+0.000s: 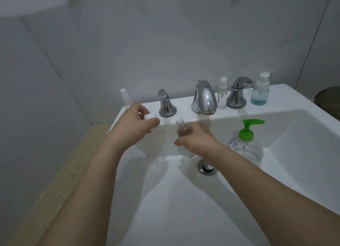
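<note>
Our right hand (195, 137) curls round a small clear bottle (183, 129), its neck open, held over the sink (287, 98) just in front of the spout (204, 98). Our left hand (136, 122) pinches a white cap (151, 117) beside the left tap handle (166, 104), a little apart from the bottle.

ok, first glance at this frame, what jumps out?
Two hands over the sink: the right hand grips a small uncapped clear bottle, the left hand holds a white container beside it. Then the green-pump bottle sitting in it on the right, and the chrome faucet behind.
</note>
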`<state>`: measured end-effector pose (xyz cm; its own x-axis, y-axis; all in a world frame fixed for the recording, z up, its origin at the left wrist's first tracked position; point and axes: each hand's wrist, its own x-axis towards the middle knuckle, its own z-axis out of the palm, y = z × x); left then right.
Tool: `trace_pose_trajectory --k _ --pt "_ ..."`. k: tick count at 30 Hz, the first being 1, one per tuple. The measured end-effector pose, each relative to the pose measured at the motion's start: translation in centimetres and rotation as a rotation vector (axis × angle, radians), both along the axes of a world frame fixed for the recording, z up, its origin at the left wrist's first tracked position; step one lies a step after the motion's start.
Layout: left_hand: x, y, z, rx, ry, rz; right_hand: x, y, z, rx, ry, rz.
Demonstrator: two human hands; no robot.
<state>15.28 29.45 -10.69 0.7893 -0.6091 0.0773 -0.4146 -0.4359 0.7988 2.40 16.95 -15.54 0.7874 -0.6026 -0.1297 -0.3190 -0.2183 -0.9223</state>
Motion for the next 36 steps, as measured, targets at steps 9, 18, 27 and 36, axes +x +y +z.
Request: trace_pose_trajectory --k 9,18,27,36 --pt "-0.6 1.5 2.0 0.442 -0.110 -0.115 1.2 0.2 -1.6 -0.057 0.021 0.014" --pt "-1.0 1.2 2.2 0.233 -0.080 -0.174 1.0 0.1 -1.6 -0.108 0.083 0.068" --pt "-0.6 0.6 1.4 0.182 -0.115 -0.218 1.2 0.1 -1.8 -0.142 0.084 0.104" --pt "-0.1 0.6 1.1 0.134 -0.117 -0.170 1.2 0.2 -2.0 -0.135 0.084 0.092"
